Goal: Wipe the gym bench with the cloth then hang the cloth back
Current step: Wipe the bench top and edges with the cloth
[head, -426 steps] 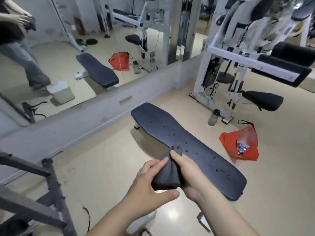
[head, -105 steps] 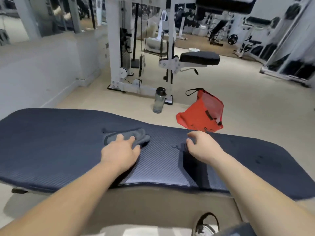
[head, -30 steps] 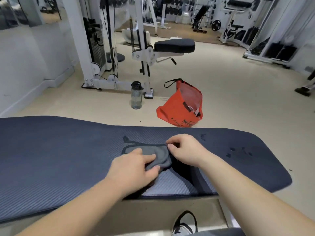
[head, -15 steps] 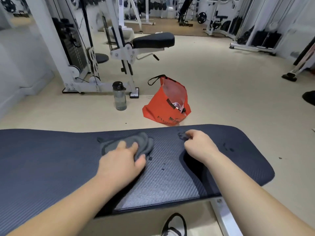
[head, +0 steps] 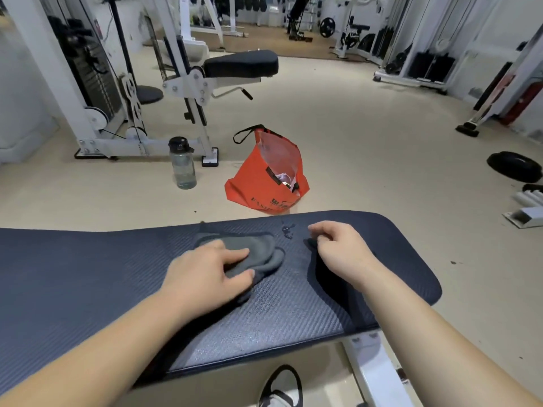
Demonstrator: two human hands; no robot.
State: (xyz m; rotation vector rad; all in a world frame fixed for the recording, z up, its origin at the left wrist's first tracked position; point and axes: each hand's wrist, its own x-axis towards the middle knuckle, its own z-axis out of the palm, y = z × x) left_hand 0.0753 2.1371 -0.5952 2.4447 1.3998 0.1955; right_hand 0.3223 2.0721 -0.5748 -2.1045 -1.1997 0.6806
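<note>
The bench point(head: 88, 274) runs across the lower half of the view, its dark ribbed pad ending in a rounded right end. The cloth point(head: 258, 251), grey and crumpled, lies on the pad near the far edge, roughly midway between the middle of the pad and its right end. The left hand point(head: 208, 274) lies palm down on the near part of the cloth, fingers spread and fairly flat, thumb out to the side against the cloth's lower edge; it presses rather than grips. The right hand point(head: 340, 248) rests on the pad just to the right of the cloth, apart from it, with the fingers curled loosely under and holding nothing. A few water drops point(head: 287, 232) sit on the pad close to the far edge, between the cloth and the right hand. The pad in front of the cloth has a wet sheen.

On the floor beyond the far edge stands an orange bag point(head: 264, 183), open at the top, and left of it a clear water bottle point(head: 182, 164) with a black cap, upright beside the foot of a white weight machine point(head: 188, 80). A shoe point(head: 282, 389) shows below the near edge of the bench.
</note>
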